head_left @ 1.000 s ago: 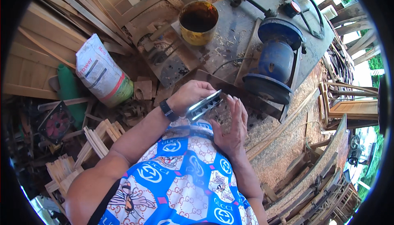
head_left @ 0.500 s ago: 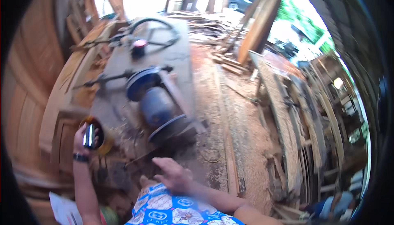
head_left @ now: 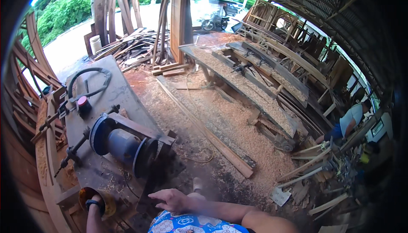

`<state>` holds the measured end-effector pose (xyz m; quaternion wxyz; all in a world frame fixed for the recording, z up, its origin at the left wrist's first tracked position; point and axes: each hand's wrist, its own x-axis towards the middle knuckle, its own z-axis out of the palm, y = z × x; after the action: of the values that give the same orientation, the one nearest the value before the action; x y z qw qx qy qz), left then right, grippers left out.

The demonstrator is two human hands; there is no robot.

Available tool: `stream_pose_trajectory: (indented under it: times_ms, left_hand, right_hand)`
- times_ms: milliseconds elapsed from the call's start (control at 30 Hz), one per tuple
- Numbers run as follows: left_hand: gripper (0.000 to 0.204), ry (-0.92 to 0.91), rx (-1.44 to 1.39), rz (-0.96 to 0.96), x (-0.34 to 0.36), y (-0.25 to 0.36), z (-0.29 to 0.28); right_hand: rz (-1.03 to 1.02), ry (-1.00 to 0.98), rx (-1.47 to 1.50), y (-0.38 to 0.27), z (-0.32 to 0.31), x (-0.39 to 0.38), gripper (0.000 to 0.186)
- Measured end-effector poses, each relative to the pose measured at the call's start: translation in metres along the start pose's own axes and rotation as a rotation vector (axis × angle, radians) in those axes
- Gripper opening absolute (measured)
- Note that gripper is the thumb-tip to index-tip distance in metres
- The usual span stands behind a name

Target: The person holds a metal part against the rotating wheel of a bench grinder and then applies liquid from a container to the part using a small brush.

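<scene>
The person's shirt (head_left: pixel 185 221), patterned in blue and white, occupies the lower edge of the view. The left hand (head_left: pixel 97 198), with a dark band (head_left: pixel 94 203) at the wrist, reaches down into the yellow bucket (head_left: pixel 111 204); its fingers are largely hidden by depth and shadow, and whether they grasp anything cannot be determined. The bucket stands at the near end of the surface (head_left: pixel 121 84), its inner wall stained dark brown. The right hand (head_left: pixel 172 200) is released, fingers loosely extended toward the left, held in front of the shirt and apart from the bucket. Just beyond the bucket, wood shavings lie scattered on the surface. The blue grinder (head_left: pixel 124 146) is mounted past them, a round wheel at each end of its body. A dark rod (head_left: pixel 74 150) lies to the left of the grinder; farther along are a red-topped container (head_left: pixel 84 104) and a curved black hose (head_left: pixel 106 76). To the right, a long plank (head_left: pixel 212 137) and a thin cord (head_left: pixel 208 160) lie on the sawdust-strewn floor (head_left: pixel 272 177). Beyond them stands a long bench (head_left: pixel 242 78) covered in shavings, with a co-worker (head_left: pixel 349 120) bent forward at far right. Farther off are a scrap pile (head_left: pixel 131 49), an upright post (head_left: pixel 176 29), a motorcycle (head_left: pixel 214 23) and greenery (head_left: pixel 66 18).
</scene>
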<state>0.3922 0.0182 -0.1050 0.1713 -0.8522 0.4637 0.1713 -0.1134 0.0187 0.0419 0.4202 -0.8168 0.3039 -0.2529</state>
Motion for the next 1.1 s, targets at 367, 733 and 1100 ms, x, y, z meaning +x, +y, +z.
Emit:
stream_pose_trajectory:
  times_ms: [367, 733, 1100]
  left_hand:
    - [0.036, 0.075, -0.202, -0.105, 0.013, -0.012, 0.027]
    - [0.031, 0.089, 0.143, 0.513, -0.017, -0.030, 0.007]
    - [0.040, 0.258, -0.301, 0.231, -0.126, 0.012, -0.091]
  right_hand:
    - [0.070, -0.078, -0.004, -0.011, 0.016, 0.000, 0.056]
    - [-0.040, -0.132, -0.027, -0.008, 0.036, 0.017, 0.054]
    - [-0.085, -0.201, -0.055, -0.024, 0.037, 0.029, 0.047]
